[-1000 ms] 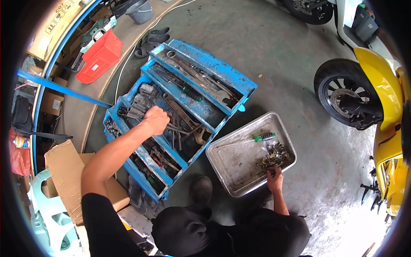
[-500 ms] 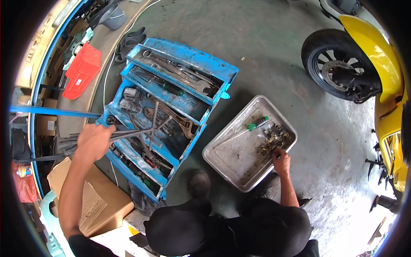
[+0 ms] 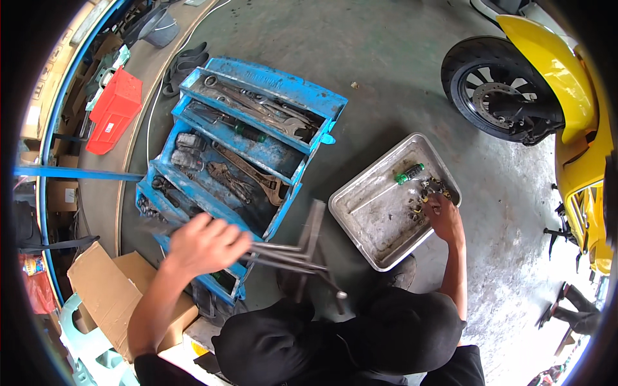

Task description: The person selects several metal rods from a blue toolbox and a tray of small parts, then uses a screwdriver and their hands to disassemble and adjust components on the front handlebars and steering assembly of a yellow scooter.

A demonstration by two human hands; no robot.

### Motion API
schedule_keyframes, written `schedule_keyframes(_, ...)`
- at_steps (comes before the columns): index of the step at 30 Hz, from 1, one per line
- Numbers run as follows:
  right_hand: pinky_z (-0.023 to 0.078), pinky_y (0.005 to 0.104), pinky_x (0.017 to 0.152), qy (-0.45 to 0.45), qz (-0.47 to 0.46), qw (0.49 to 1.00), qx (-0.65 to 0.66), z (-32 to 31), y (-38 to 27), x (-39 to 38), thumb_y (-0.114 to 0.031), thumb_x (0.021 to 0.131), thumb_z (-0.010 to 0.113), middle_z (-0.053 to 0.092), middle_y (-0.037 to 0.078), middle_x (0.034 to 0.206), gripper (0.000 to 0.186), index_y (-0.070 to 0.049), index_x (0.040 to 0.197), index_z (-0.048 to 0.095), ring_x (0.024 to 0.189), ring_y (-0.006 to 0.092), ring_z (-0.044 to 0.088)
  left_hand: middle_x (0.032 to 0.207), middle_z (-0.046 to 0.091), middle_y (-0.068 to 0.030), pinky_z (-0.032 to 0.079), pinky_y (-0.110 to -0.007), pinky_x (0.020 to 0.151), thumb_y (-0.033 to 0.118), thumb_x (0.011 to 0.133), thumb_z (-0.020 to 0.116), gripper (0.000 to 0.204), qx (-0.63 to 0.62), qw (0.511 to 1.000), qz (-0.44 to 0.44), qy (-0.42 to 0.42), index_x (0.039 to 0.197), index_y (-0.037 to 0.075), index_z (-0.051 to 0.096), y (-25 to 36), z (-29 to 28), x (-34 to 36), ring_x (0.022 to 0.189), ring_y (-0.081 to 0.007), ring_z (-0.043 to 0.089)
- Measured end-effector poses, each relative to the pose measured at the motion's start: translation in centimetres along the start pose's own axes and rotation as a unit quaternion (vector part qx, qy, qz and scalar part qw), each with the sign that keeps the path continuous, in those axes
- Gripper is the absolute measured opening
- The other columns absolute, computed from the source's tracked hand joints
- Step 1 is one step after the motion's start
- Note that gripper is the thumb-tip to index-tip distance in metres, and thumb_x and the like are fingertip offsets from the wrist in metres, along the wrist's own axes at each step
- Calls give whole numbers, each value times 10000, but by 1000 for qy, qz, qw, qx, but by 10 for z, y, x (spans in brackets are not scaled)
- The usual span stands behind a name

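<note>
My left hand [image 3: 209, 244] is closed round a bundle of T-handle wrenches [image 3: 283, 254], slightly blurred by motion. Their crossbars stick out to the right, over the floor in front of my knees. Behind that hand stands a blue cantilever toolbox [image 3: 270, 71], its trays spread out and filled with spanners and other tools. To the right, a shallow metal tray [image 3: 360, 241] lies on the floor, holding a green-handled screwdriver [image 3: 410, 174] and a pile of small metal parts [image 3: 438, 188]. My right hand [image 3: 445, 219] reaches over the tray's rim, fingers bent down at the pile; their tips are hidden.
A yellow motor scooter [image 3: 547, 58] with a black wheel [image 3: 496, 90] stands at the right. Along the left are a red bin [image 3: 116, 109], a grey bucket [image 3: 159, 29], black sandals [image 3: 185, 67] and an open cardboard box [image 3: 106, 289]. A blue bar [image 3: 84, 172] extends toward the toolbox.
My left hand has brought the T-handle wrenches right and nearer me, from above the toolbox. My right hand has moved from the tray's rim to the metal parts. The tray has shifted right.
</note>
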State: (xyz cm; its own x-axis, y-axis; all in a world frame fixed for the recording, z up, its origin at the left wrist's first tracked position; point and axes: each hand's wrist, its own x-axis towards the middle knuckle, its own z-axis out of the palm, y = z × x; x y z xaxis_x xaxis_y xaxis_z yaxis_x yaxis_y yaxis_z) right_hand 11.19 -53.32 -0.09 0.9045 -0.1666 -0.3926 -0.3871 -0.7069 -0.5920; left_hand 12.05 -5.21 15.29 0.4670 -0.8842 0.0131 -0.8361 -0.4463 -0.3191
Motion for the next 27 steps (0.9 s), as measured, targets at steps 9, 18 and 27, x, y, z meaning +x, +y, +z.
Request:
schedule_keyframes(9, 467, 416, 968, -385, -320, 862, 77, 91, -111, -54, -432, 783, 788, 649, 178, 1162, 583, -3, 1145, 629, 1122, 297, 603, 699, 503, 46, 414, -265, 706, 191, 765, 581, 79, -80, 923, 278, 252, 736, 132, 537, 56, 76, 141, 670, -109, 524)
schedule_keyframes(18, 473, 320, 561, -353, 66, 828, 430, 160, -88, -52, -278, 983, 582, 567, 61, 653, 313, -22, 803, 573, 579, 158, 542, 1473, 381, -121, 341, -390, 1104, 253, 805, 685, 566, -280, 947, -100, 124, 1337, 147, 520, 78, 79, 101, 1361, -263, 367)
schedule_keyframes(27, 465, 377, 677, -371, 284, 635, 615, 205, -90, -43, -334, 994, 556, 413, 5, 646, 291, -112, 822, 480, 603, 170, 446, 1507, 316, -221, 308, -439, 1125, 364, 901, 683, 782, -827, 336, -450, -21, 1494, 59, 275, 149, 146, 29, 1395, -348, 329)
